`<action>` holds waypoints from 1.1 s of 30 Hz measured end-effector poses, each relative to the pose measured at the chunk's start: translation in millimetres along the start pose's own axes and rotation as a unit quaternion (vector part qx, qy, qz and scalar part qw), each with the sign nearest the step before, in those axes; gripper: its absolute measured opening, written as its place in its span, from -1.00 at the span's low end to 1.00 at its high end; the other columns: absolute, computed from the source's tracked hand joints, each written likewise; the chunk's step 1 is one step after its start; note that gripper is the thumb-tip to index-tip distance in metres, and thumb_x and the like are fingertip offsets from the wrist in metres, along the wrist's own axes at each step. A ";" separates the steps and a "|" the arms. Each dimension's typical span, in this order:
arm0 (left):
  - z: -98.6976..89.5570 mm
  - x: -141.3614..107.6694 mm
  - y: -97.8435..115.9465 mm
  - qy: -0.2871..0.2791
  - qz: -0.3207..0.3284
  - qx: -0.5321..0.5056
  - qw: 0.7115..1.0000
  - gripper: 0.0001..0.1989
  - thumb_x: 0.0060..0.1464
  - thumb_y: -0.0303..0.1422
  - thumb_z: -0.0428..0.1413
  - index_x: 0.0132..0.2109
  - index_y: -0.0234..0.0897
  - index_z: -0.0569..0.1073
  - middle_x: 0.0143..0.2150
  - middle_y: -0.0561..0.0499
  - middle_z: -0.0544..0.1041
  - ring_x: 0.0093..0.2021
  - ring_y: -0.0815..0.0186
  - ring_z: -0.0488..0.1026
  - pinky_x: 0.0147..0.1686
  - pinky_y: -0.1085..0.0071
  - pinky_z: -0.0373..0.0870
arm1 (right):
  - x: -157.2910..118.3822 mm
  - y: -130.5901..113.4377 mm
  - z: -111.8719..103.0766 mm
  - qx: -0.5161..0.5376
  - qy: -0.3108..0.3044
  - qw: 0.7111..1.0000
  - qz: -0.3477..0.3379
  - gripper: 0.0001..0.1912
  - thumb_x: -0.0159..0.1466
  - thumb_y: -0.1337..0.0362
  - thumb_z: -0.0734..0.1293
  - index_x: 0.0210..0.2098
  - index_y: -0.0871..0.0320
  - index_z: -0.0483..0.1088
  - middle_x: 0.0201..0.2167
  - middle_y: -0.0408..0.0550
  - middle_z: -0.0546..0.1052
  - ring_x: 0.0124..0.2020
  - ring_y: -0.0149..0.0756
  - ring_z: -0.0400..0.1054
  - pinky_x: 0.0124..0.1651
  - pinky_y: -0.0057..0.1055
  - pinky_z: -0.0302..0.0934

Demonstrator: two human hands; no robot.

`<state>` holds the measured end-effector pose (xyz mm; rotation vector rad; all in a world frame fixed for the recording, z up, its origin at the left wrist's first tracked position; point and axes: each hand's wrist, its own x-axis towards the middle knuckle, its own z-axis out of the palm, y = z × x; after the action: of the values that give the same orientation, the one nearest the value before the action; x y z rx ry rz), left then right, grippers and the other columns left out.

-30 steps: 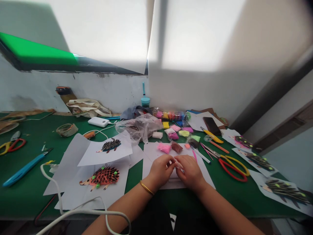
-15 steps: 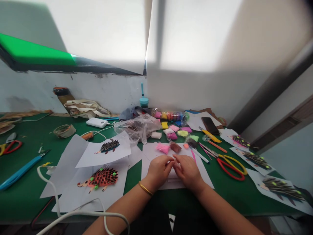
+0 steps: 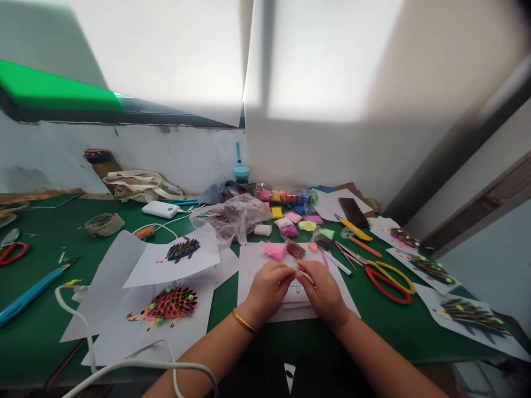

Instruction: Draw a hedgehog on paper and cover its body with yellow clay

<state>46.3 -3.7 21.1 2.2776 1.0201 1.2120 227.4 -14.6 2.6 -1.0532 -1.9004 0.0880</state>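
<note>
My left hand and my right hand meet at the fingertips above a white sheet. Their fingers are pinched together; whatever lies between them is too small to make out. Below the fingers, part of a drawn outline shows on the paper. Just beyond my hands lie a pink clay packet, a brown clay packet and a small orange lump. A white pen rests to the right of them.
Red and yellow scissors, an orange-handled tool and a phone lie on the right. Hedgehog pictures stand on sheets at both sides. A white cable crosses the front left. Clay packets and a plastic bag lie behind.
The view has shifted slightly to the right. My fingertips have moved a little, and more of the drawn outline on the paper now shows between my hands.
</note>
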 end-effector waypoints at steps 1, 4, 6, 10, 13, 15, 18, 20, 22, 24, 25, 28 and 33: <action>-0.1 0.0 -0.3 0.000 0.011 0.004 1.000 -0.85 0.24 -0.38 0.07 -0.14 -0.21 0.54 -0.21 -0.06 0.56 -0.18 0.26 0.45 -0.13 0.31 0.40 | 0.1 0.5 0.4 0.001 -0.002 1.000 0.000 -0.71 0.38 0.24 0.22 0.07 0.08 0.36 -0.17 0.05 0.54 -0.12 -0.14 0.43 -0.06 -0.13 0.37; -1.4 1.3 0.7 -0.002 0.035 0.015 0.999 -0.83 0.25 -0.39 0.05 -0.13 -0.20 0.55 -0.22 -0.07 0.54 -0.19 0.25 0.43 -0.16 0.30 0.40 | 0.8 1.3 0.9 0.005 -0.006 1.000 -0.012 -0.71 0.37 0.25 0.21 0.06 0.09 0.37 -0.14 0.05 0.53 -0.09 -0.15 0.43 -0.03 -0.13 0.38; -2.8 2.6 2.6 0.001 0.045 0.023 0.999 -0.83 0.24 -0.41 0.05 -0.13 -0.21 0.54 -0.25 -0.07 0.54 -0.20 0.24 0.43 -0.16 0.28 0.39 | 1.2 1.1 0.9 0.009 -0.017 1.000 -0.021 -0.70 0.38 0.26 0.20 0.08 0.09 0.36 -0.10 0.06 0.53 -0.05 -0.14 0.42 0.01 -0.11 0.37; -4.6 3.9 5.2 0.022 0.040 0.041 0.998 -0.86 0.23 -0.42 0.07 -0.15 -0.19 0.53 -0.28 -0.04 0.56 -0.22 0.22 0.43 -0.14 0.23 0.36 | 2.5 -1.4 0.6 0.017 -0.023 0.999 -0.022 -0.68 0.37 0.29 0.20 0.10 0.08 0.33 -0.05 0.06 0.52 0.00 -0.15 0.40 0.05 -0.13 0.35; -4.3 4.0 3.9 0.049 0.029 0.043 0.997 -0.87 0.18 -0.41 0.12 -0.14 -0.17 0.52 -0.27 -0.02 0.57 -0.20 0.21 0.45 -0.11 0.21 0.34 | 4.9 -4.9 0.0 0.032 0.000 0.999 -0.015 -0.72 0.37 0.30 0.22 0.06 0.08 0.35 -0.08 0.03 0.53 -0.03 -0.19 0.40 0.03 -0.17 0.34; -3.6 3.9 2.3 0.052 0.025 0.049 0.997 -0.88 0.15 -0.44 0.13 -0.17 -0.16 0.53 -0.26 -0.01 0.57 -0.18 0.20 0.46 -0.11 0.21 0.33 | 7.1 -7.2 -0.7 0.036 -0.004 0.999 -0.014 -0.78 0.37 0.30 0.21 -0.01 0.08 0.38 -0.13 0.01 0.54 -0.08 -0.20 0.41 0.00 -0.19 0.33; -2.9 3.8 1.6 0.032 0.032 0.073 0.996 -0.89 0.14 -0.47 0.12 -0.22 -0.18 0.51 -0.28 0.00 0.56 -0.21 0.21 0.46 -0.14 0.23 0.31 | 10.8 -8.7 -2.3 0.029 -0.031 0.999 -0.016 -0.81 0.38 0.30 0.18 -0.11 0.08 0.41 -0.21 -0.01 0.55 -0.14 -0.21 0.40 -0.05 -0.20 0.31; -3.2 3.9 2.6 0.031 0.036 0.095 0.994 -0.91 0.14 -0.47 0.12 -0.24 -0.19 0.50 -0.31 0.00 0.56 -0.23 0.20 0.46 -0.16 0.23 0.29 | 13.3 -8.7 -3.5 0.022 -0.041 0.999 -0.020 -0.82 0.38 0.31 0.18 -0.14 0.09 0.41 -0.23 -0.03 0.55 -0.17 -0.22 0.40 -0.06 -0.22 0.29; -4.3 4.7 4.0 0.045 0.036 0.113 0.992 -0.92 0.14 -0.46 0.13 -0.24 -0.19 0.49 -0.32 0.01 0.57 -0.22 0.18 0.45 -0.16 0.22 0.27 | 15.7 -8.8 -4.5 0.016 -0.045 0.999 -0.022 -0.82 0.38 0.31 0.18 -0.14 0.10 0.41 -0.23 -0.03 0.56 -0.18 -0.22 0.41 -0.07 -0.23 0.27; -6.0 6.0 4.6 0.061 0.035 0.118 0.990 -0.90 0.12 -0.46 0.15 -0.22 -0.17 0.49 -0.33 0.02 0.57 -0.21 0.17 0.44 -0.14 0.21 0.26 | 18.0 -9.4 -5.0 0.011 -0.051 0.998 -0.021 -0.81 0.38 0.31 0.18 -0.12 0.10 0.40 -0.23 -0.03 0.55 -0.18 -0.22 0.40 -0.08 -0.24 0.26; -6.7 6.7 4.4 0.066 0.034 0.115 0.991 -0.88 0.10 -0.47 0.16 -0.20 -0.17 0.49 -0.33 0.03 0.57 -0.21 0.17 0.44 -0.13 0.21 0.26 | 19.3 -9.7 -5.1 0.010 -0.056 0.998 -0.023 -0.81 0.37 0.31 0.18 -0.10 0.10 0.40 -0.23 -0.03 0.55 -0.19 -0.22 0.40 -0.09 -0.24 0.25; -7.9 7.7 1.8 0.078 0.023 0.095 0.992 -0.88 0.08 -0.47 0.17 -0.21 -0.17 0.48 -0.32 0.03 0.53 -0.22 0.19 0.42 -0.13 0.22 0.30 | 25.7 -8.8 -6.0 -0.001 -0.060 0.997 -0.052 -0.79 0.35 0.35 0.19 -0.08 0.10 0.39 -0.25 -0.02 0.55 -0.19 -0.21 0.38 -0.11 -0.24 0.23; -6.0 5.8 -4.3 0.123 -0.006 0.065 0.990 -0.83 0.14 -0.41 0.13 -0.09 -0.19 0.46 -0.14 -0.06 0.47 -0.07 0.14 0.40 -0.02 0.15 0.34 | 57.6 14.9 -15.4 -0.087 -0.032 0.994 -0.066 -0.81 0.31 0.38 0.21 -0.13 0.14 0.41 -0.19 0.03 0.55 -0.13 -0.17 0.38 -0.03 -0.21 0.18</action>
<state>41.6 3.4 25.1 2.2545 1.2305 1.4891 236.8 29.7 44.2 -1.0479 -2.0587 -0.1230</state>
